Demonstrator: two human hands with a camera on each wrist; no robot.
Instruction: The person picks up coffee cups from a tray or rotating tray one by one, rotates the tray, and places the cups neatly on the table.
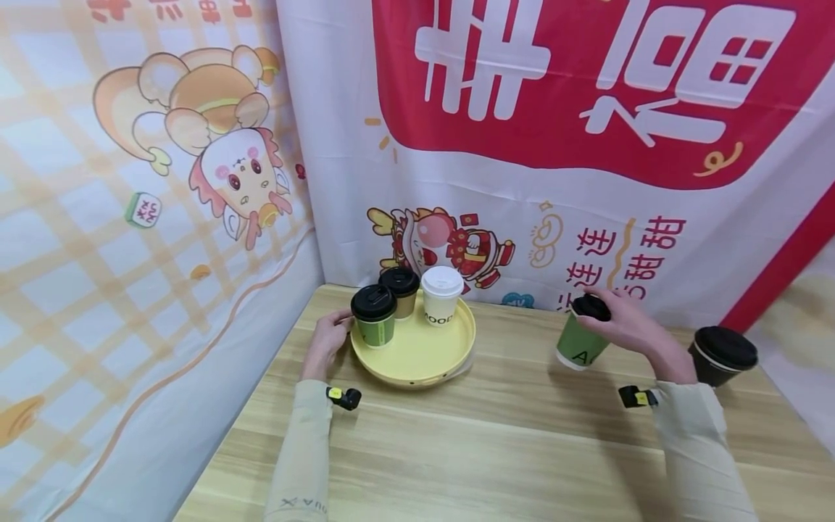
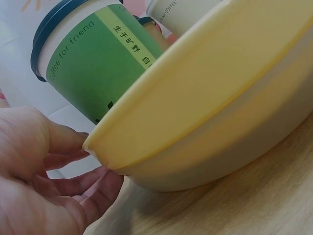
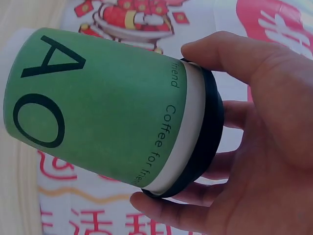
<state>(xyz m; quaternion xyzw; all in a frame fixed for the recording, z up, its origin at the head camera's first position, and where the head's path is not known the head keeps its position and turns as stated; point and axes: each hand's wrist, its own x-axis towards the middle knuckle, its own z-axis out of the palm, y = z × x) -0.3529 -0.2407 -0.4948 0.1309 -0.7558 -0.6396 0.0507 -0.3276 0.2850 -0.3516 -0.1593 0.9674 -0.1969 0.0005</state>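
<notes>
My left hand (image 1: pixel 328 337) is at the left side of a round yellow tray (image 1: pixel 424 359). In the left wrist view its thumb and fingers pinch the tray's rim (image 2: pixel 161 122). Three lidded paper coffee cups stand on the tray: a green cup (image 1: pixel 377 332) with a black lid closest to this hand, a brown cup (image 1: pixel 406 304) with a black lid behind it, and a white cup (image 1: pixel 440 301) with a white lid. Over to the right, my right hand (image 1: pixel 629 322) grips another green coffee cup (image 3: pixel 107 107) from above, fingers around its black lid (image 3: pixel 208 132). That cup tilts slightly.
A black lidded cup (image 1: pixel 717 355) stands on the wooden table (image 1: pixel 457 457) beyond my right wrist. Printed cloth (image 1: pixel 522 181) hangs along the table's back edge, and a second cloth wall (image 1: pixel 163 290) borders the left side.
</notes>
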